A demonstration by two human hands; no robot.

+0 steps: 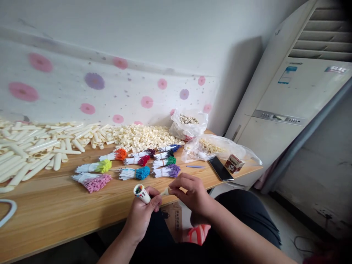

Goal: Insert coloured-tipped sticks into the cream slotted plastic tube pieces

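My left hand [142, 216] is closed around a cream multicolour pen barrel [142, 193]. Its open round end faces up and shows bits of several colours inside, with slots along its side. Between the thumb and fingers of my right hand [189, 192] is a small cream conical pen part [165, 191], close to my left fingertips. Whether the two pieces touch, I cannot tell. Behind my hands lie banded bundles of thin white pen refills with coloured ends, among them pink [96, 182], yellow [100, 167], light blue [139, 172] and purple [170, 171] ones.
Long cream tubes [41, 146] and short slotted cream pieces [143, 135] are heaped along the back of the wooden table [68, 212]. To the right are plastic bags [189, 126] of small parts, purple tweezers [195, 167], a phone [220, 168] and a small box [234, 164].
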